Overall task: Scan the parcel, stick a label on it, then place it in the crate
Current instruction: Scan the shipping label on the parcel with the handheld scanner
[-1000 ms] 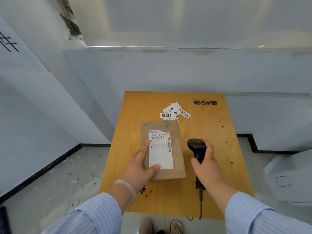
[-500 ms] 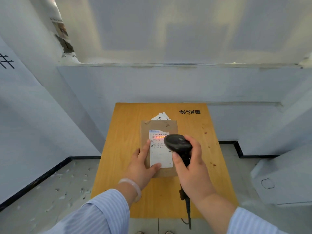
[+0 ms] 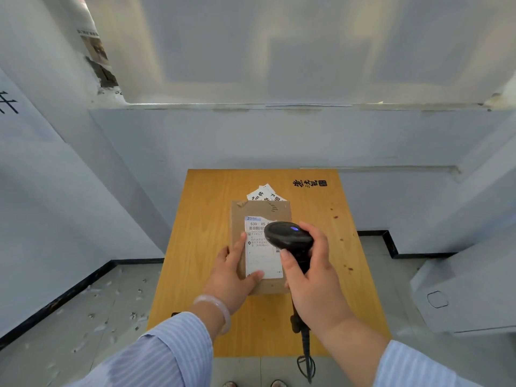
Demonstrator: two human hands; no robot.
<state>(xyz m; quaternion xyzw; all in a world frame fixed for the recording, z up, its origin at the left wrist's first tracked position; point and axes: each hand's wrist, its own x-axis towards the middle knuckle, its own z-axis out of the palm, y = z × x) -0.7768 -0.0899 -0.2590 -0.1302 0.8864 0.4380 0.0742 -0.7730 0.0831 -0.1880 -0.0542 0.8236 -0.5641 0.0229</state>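
Observation:
A flat brown cardboard parcel (image 3: 259,212) lies in the middle of the small orange wooden table (image 3: 201,219), a white shipping label with a barcode on its top. My left hand (image 3: 233,275) rests flat on the parcel's near left corner, thumb on the label. My right hand (image 3: 312,277) grips a black handheld barcode scanner (image 3: 287,237), held just above the label's right half; a blue light shows on its head. Loose white paper labels (image 3: 265,192) with black characters lie beyond the parcel, partly hidden by it.
A grey-white bin or crate (image 3: 469,291) stands on the floor to the table's right. The scanner's coiled cable (image 3: 305,356) hangs over the table's near edge. White walls close in behind and left. Paper scraps litter the floor at left.
My right hand lifted the scanner off the table and brought it left over the parcel's label. The red scan line seen half a second ago is gone; a blue light shows now.

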